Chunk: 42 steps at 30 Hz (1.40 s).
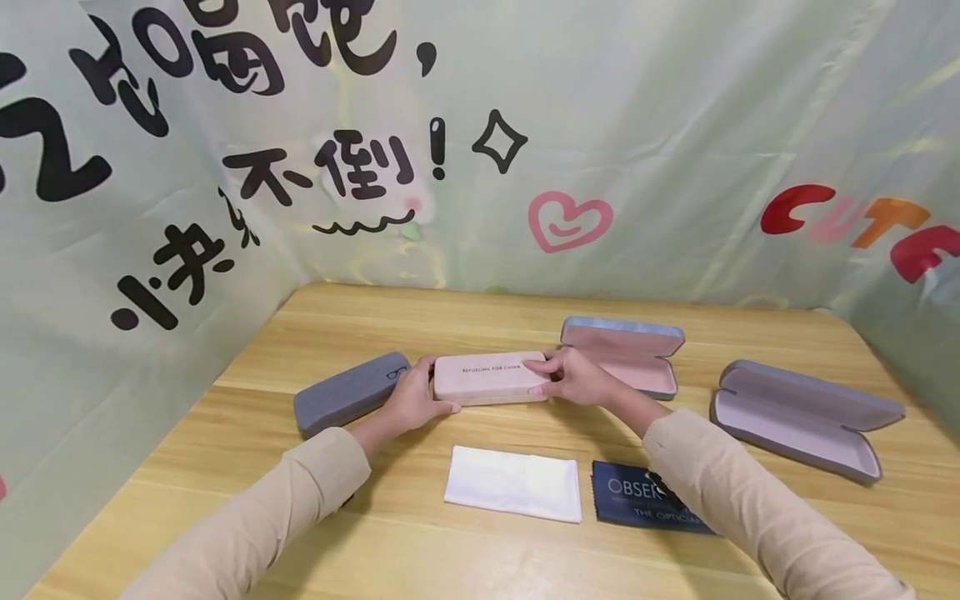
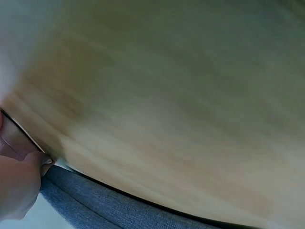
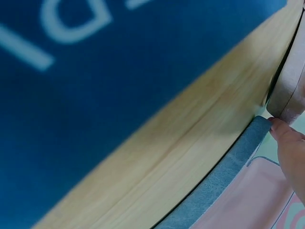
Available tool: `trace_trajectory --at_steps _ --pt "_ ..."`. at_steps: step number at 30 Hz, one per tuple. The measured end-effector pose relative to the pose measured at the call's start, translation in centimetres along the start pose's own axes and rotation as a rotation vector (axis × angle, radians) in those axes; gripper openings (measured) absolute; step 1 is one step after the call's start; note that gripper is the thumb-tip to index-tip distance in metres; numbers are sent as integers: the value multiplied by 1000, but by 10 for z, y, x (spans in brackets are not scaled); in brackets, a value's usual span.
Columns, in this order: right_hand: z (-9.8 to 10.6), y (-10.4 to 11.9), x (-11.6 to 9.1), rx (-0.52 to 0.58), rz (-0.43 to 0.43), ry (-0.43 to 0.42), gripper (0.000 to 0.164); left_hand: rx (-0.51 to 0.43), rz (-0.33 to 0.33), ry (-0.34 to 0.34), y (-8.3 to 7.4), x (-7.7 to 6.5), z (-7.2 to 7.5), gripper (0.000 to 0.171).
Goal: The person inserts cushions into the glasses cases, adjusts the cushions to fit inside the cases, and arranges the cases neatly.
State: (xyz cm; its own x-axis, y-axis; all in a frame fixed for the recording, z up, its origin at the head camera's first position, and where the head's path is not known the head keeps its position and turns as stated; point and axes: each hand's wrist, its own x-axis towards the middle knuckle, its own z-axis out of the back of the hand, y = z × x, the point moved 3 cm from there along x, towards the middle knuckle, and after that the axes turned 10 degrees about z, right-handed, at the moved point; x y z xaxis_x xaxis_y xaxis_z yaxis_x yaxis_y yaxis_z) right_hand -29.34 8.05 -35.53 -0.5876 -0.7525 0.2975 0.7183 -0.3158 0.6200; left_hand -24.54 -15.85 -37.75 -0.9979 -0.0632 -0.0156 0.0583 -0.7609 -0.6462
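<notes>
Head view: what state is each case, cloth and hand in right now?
Pink case: closed, held at both ends
Dark case with glasses print: closed
Blue case with pink lining: open, partly hidden by the right hand
Grey case at far right: open
White cloth: lying flat
Navy cloth: lying flat, partly hidden by the sleeve
Left hand: gripping the pink case
Right hand: gripping the pink case

Head view brightly lit, tabletop [image 1: 405, 554] softly shadowed at lower left; left-wrist view dimmed, blurred at centre.
</notes>
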Motion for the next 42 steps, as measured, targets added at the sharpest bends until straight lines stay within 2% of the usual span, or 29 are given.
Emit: trace_trajectory --at_steps 11,16,20,24,31,35,42 --pt "-2 3 1 35 -45 -16 46 -7 21 -11 -1 -1 -1 76" --pt "-4 3 0 37 -75 -14 46 -19 -9 9 -5 -4 -3 79" --pt "-4 7 -2 -37 -109 -26 45 0 -8 23 -10 -7 -3 85" --pt "-3 13 -6 -116 -134 -78 40 4 12 21 -14 -12 0 86" --pt "0 25 -18 -126 -133 -204 34 -36 16 -29 -16 -22 7 79" --pt "-1 31 -25 -112 -148 -234 33 -54 14 -66 -17 -29 13 73" --pt "-2 45 -42 -78 -171 -268 34 -147 -4 -137 -18 -44 17 60"
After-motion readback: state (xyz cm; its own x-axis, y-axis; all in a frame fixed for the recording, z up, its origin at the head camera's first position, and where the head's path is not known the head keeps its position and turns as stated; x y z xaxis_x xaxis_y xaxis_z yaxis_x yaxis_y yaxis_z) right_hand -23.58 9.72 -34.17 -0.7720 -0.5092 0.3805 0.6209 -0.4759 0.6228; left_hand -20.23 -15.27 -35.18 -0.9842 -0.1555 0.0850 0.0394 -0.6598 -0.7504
